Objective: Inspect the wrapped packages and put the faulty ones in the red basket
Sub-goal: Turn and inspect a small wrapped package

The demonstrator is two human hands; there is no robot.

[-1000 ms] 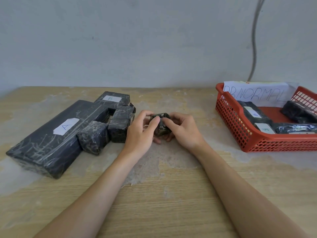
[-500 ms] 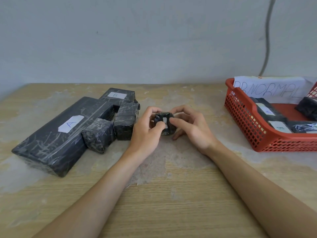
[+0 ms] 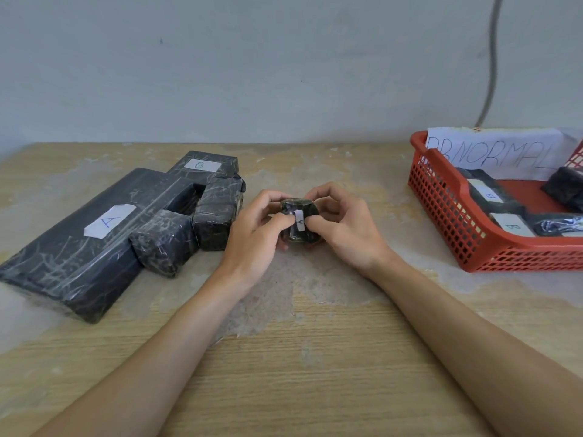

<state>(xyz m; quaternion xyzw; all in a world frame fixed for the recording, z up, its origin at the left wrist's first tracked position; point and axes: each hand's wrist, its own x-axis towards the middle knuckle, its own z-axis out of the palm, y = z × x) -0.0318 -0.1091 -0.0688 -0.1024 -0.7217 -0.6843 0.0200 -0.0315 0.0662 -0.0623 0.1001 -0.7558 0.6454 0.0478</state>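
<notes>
Both hands clasp a small wrapped package (image 3: pixel 299 223) at the middle of the counter (image 3: pixel 299 357).

The left hand (image 3: pixel 252 234) and right hand (image 3: pixel 344 228) each have their grip closed on the dark bundle, a white "A" tag facing up between the thumbs. Larger wrapped packages (image 3: pixel 104 228) lie to the left; the red basket (image 3: pixel 457 216), holding more, sits at right.

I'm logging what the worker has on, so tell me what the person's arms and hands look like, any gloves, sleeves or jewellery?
Both arms are bare up to the frame edge: no sleeves show. The left hand and right hand wear no gloves, and no rings, watch or wristbands show.
</notes>
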